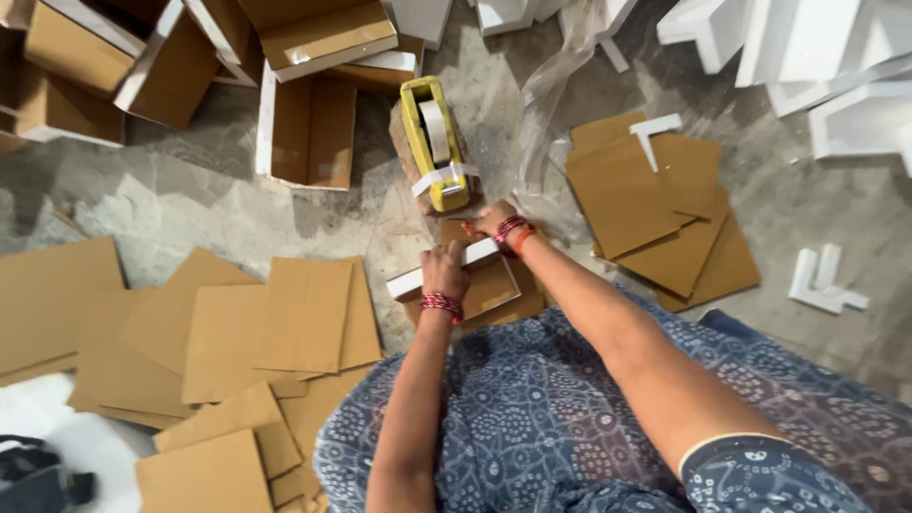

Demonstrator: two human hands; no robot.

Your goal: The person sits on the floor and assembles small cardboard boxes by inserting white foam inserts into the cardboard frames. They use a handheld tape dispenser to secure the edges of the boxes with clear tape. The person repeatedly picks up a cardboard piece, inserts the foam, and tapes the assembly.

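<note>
left hand (445, 269) clamped down over a white-edged cardboard box (456, 275) at frame centre, right hand (494, 220) gripping its far end, fingers curled, yellow tape dispenser (435, 142) just above, loose cardboard sheets (237, 332) lower left, more sheets (665, 209) right, open boxes (304, 128) upper left

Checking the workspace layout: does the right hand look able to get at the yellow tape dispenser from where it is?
Probably yes. The right hand sits just below the tape dispenser, with nothing between them; the left hand holds the white strip lower down, out of the way.
</note>
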